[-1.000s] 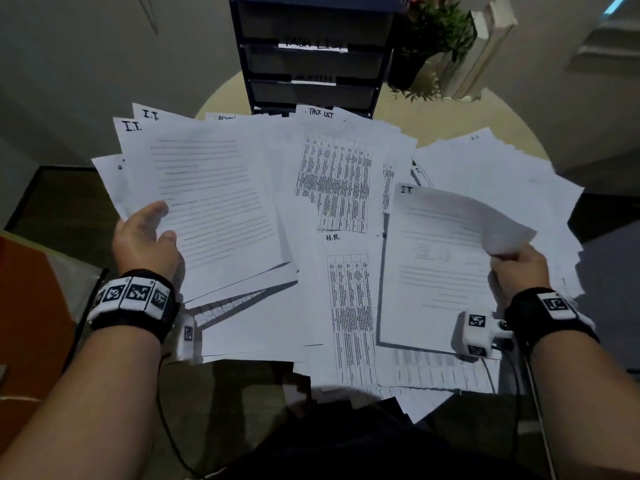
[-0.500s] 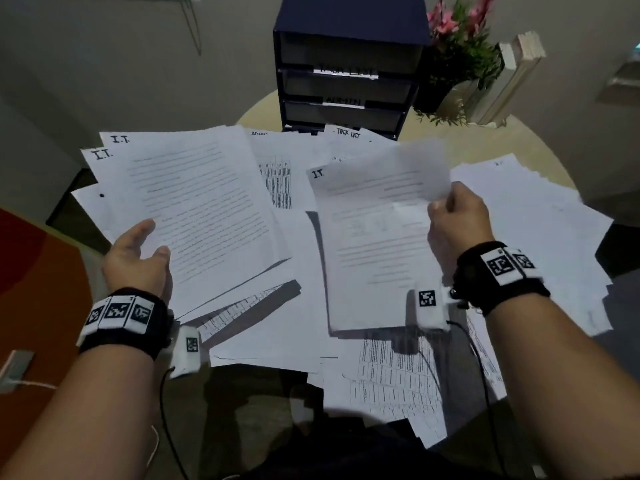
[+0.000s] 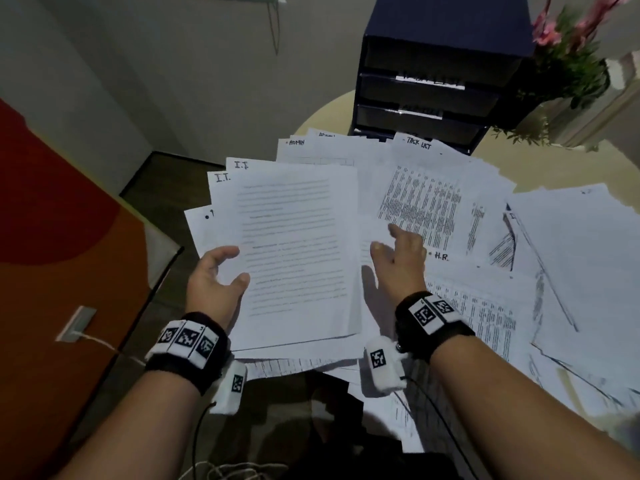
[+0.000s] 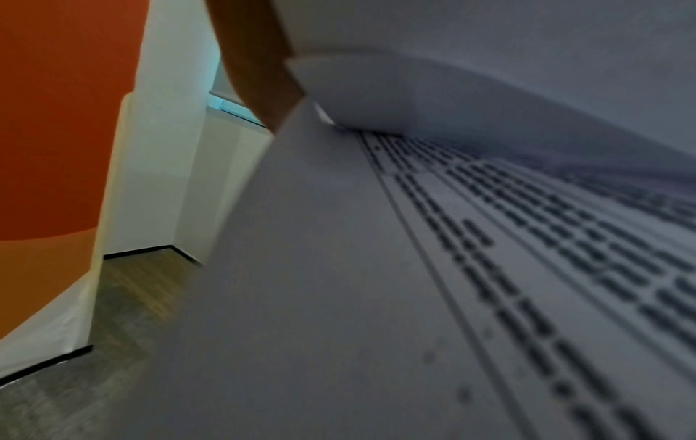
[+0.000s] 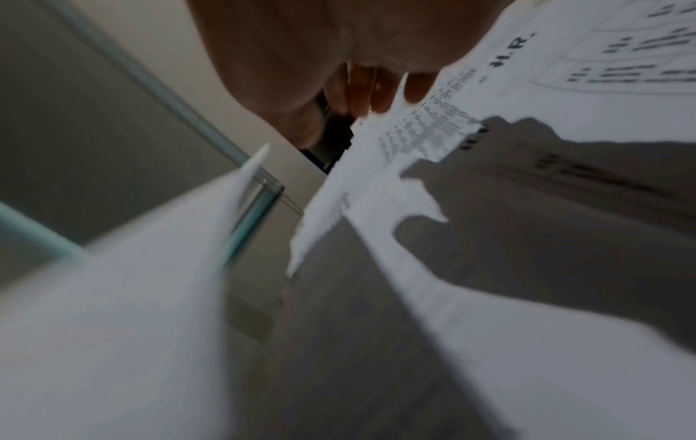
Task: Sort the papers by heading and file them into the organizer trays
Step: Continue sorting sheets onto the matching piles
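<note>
My left hand grips a fanned stack of I.T. papers by its left edge, thumb on the top sheet, held above the table. One finger shows under the stack in the left wrist view. My right hand is just right of the stack, fingers loosely spread and holding nothing, low over the loose sheets. Its fingertips are at the edge of a printed table sheet near the H.R. sheet. The dark blue organizer with labelled trays stands at the back of the table.
Loose papers cover the round table, among them an ADMIN sheet and a TASK LIST sheet. A potted plant and books stand right of the organizer. An orange panel is at my left.
My right hand carried an I.T. sheet leftward to the stack in my left hand and let go of it. The right hand is now open beside the stack.
</note>
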Demonstrator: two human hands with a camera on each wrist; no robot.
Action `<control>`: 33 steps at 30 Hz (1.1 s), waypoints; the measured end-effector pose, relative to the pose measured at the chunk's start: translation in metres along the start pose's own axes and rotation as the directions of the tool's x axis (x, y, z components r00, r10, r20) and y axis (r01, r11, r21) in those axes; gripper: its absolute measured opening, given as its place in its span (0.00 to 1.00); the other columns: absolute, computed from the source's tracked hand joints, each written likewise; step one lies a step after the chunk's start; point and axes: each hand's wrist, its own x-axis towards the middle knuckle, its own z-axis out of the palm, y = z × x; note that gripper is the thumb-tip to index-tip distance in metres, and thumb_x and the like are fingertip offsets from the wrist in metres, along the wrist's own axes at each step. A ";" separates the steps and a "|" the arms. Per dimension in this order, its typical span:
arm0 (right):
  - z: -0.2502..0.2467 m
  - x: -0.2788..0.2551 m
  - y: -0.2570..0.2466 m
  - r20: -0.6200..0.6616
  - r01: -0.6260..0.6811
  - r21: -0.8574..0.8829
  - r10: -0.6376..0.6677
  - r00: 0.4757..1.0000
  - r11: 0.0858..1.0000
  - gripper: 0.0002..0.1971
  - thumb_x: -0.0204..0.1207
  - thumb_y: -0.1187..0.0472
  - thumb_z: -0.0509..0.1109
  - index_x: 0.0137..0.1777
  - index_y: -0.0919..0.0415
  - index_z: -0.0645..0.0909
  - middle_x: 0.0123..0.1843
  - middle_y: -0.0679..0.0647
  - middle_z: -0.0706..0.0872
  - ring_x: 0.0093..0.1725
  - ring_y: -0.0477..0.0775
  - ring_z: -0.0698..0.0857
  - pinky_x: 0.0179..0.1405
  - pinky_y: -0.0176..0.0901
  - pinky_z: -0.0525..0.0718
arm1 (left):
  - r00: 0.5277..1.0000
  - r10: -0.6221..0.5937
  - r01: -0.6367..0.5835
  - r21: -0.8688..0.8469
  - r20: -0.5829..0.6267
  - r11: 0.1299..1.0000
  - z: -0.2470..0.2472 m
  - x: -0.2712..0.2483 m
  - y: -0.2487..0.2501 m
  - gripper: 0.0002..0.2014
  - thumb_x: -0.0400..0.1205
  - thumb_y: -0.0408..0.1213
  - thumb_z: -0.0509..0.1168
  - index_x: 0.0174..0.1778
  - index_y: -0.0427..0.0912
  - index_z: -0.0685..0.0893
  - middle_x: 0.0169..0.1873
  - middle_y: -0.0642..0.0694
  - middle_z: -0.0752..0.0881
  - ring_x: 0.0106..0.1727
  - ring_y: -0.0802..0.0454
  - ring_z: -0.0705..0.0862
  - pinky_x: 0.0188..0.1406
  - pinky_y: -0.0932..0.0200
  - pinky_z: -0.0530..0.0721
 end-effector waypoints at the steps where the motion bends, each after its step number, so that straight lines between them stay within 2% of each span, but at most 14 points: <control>1: -0.003 -0.002 -0.004 0.129 -0.049 0.186 0.025 0.991 0.981 0.21 0.83 0.48 0.66 0.71 0.58 0.76 0.65 0.55 0.76 0.62 0.51 0.76 0.67 0.50 0.73 | 1.000 0.009 -0.009 -0.018 0.013 1.000 0.004 -0.001 -0.001 0.21 0.80 0.19 0.68 0.58 0.51 0.82 0.55 0.69 0.76 0.52 0.78 0.79 0.43 0.73 0.84; 2: -0.005 -0.003 -0.006 0.248 -0.148 0.347 0.062 0.967 0.926 0.24 0.79 0.42 0.67 0.67 0.59 0.77 0.61 0.52 0.80 0.57 0.48 0.79 0.65 0.50 0.76 | 1.000 0.008 -0.007 -0.041 0.027 0.999 0.010 -0.002 -0.002 0.22 0.78 0.19 0.69 0.57 0.52 0.81 0.55 0.68 0.78 0.54 0.74 0.80 0.43 0.70 0.86; 4: -0.007 -0.004 -0.007 0.355 -0.292 0.456 0.129 0.926 0.841 0.32 0.73 0.41 0.72 0.72 0.58 0.76 0.64 0.46 0.85 0.62 0.47 0.84 0.70 0.52 0.79 | 0.999 -0.002 0.004 -0.044 0.042 0.999 0.024 -0.004 -0.003 0.26 0.75 0.20 0.73 0.56 0.57 0.80 0.58 0.60 0.82 0.59 0.62 0.83 0.50 0.54 0.89; 7: -0.011 -0.003 0.006 0.253 -0.312 0.582 0.197 0.947 0.751 0.14 0.81 0.70 0.68 0.64 0.59 0.82 0.57 0.52 0.91 0.59 0.53 0.88 0.59 0.43 0.85 | 0.995 -0.055 0.065 -0.129 0.079 0.990 0.038 -0.006 -0.003 0.30 0.76 0.22 0.74 0.60 0.65 0.79 0.61 0.52 0.86 0.61 0.51 0.86 0.54 0.42 0.89; 10: -0.027 -0.006 0.018 0.237 -0.314 0.654 0.208 0.949 0.688 0.17 0.79 0.79 0.65 0.60 0.61 0.84 0.53 0.57 0.92 0.54 0.56 0.91 0.53 0.44 0.87 | 0.983 -0.129 0.154 -0.208 0.128 0.966 0.048 -0.006 -0.003 0.24 0.83 0.28 0.68 0.66 0.63 0.81 0.63 0.51 0.86 0.60 0.48 0.88 0.57 0.39 0.88; 14: -0.042 -0.010 0.028 0.174 -0.268 0.605 0.203 0.963 0.750 0.15 0.79 0.78 0.67 0.59 0.62 0.83 0.46 0.51 0.91 0.40 0.45 0.91 0.35 0.33 0.87 | 0.971 -0.163 0.192 -0.169 0.174 0.967 0.054 0.002 -0.010 0.20 0.81 0.30 0.71 0.59 0.63 0.86 0.66 0.50 0.85 0.61 0.46 0.88 0.60 0.37 0.86; 18: -0.041 -0.007 0.042 0.210 -0.318 0.596 0.240 0.948 0.737 0.13 0.80 0.76 0.67 0.58 0.61 0.85 0.48 0.55 0.93 0.49 0.55 0.92 0.46 0.44 0.87 | 0.969 -0.167 0.181 -0.069 0.180 0.981 0.055 0.011 -0.020 0.27 0.76 0.23 0.74 0.51 0.69 0.88 0.64 0.52 0.86 0.61 0.46 0.88 0.61 0.41 0.86; 19: -0.041 -0.007 0.045 0.179 -0.302 0.556 0.243 0.953 0.774 0.12 0.80 0.75 0.67 0.57 0.60 0.85 0.48 0.53 0.93 0.49 0.56 0.91 0.46 0.44 0.86 | 0.968 -0.170 0.176 -0.015 0.186 0.984 0.055 0.012 -0.023 0.28 0.74 0.24 0.75 0.50 0.70 0.88 0.64 0.52 0.86 0.61 0.47 0.88 0.61 0.42 0.86; 22: -0.042 -0.003 0.048 0.069 -0.228 0.170 0.219 0.973 0.959 0.08 0.78 0.69 0.69 0.55 0.59 0.82 0.48 0.52 0.88 0.49 0.56 0.86 0.41 0.39 0.79 | 0.957 -0.214 0.190 0.138 0.194 0.972 0.055 0.017 -0.034 0.23 0.71 0.24 0.79 0.48 0.61 0.89 0.60 0.49 0.88 0.59 0.46 0.88 0.62 0.44 0.86; 24: -0.039 -0.002 0.052 0.032 -0.239 0.029 0.238 0.971 0.971 0.05 0.78 0.67 0.68 0.52 0.62 0.82 0.48 0.57 0.87 0.47 0.57 0.85 0.36 0.38 0.76 | 0.950 -0.261 0.232 0.169 0.174 0.958 0.057 0.019 -0.040 0.17 0.71 0.25 0.79 0.44 0.52 0.88 0.56 0.44 0.89 0.55 0.44 0.89 0.61 0.44 0.86; 27: -0.038 -0.001 0.052 0.030 -0.261 0.082 0.259 0.965 0.962 0.05 0.80 0.68 0.66 0.52 0.65 0.82 0.48 0.59 0.87 0.42 0.54 0.83 0.28 0.34 0.75 | 0.946 -0.300 0.277 0.172 0.125 0.945 0.062 0.018 -0.043 0.04 0.76 0.30 0.77 0.42 0.39 0.88 0.46 0.38 0.90 0.41 0.46 0.89 0.49 0.52 0.89; 29: -0.039 -0.002 0.051 0.053 -0.270 0.181 0.265 0.963 0.946 0.04 0.81 0.70 0.66 0.52 0.67 0.82 0.44 0.57 0.86 0.38 0.49 0.82 0.25 0.28 0.77 | 0.951 -0.292 0.265 0.220 0.100 0.939 0.063 0.017 -0.044 0.05 0.76 0.33 0.77 0.43 0.35 0.89 0.40 0.37 0.91 0.34 0.44 0.87 0.39 0.52 0.88; 31: -0.037 -0.002 0.054 0.083 -0.297 0.275 0.285 0.955 0.914 0.05 0.81 0.71 0.67 0.49 0.62 0.82 0.45 0.55 0.89 0.39 0.46 0.85 0.31 0.28 0.81 | 0.956 -0.281 0.254 0.238 0.088 0.937 0.062 0.019 -0.043 0.08 0.72 0.35 0.79 0.38 0.37 0.87 0.32 0.36 0.89 0.29 0.43 0.85 0.34 0.47 0.87; 33: -0.034 -0.001 0.056 0.111 -0.315 0.341 0.295 0.949 0.886 0.06 0.80 0.68 0.69 0.46 0.57 0.83 0.47 0.54 0.90 0.43 0.51 0.88 0.43 0.38 0.85 | 0.955 -0.285 0.257 0.246 0.087 0.935 0.060 0.020 -0.043 0.12 0.70 0.35 0.81 0.33 0.39 0.83 0.26 0.37 0.84 0.25 0.46 0.79 0.30 0.51 0.81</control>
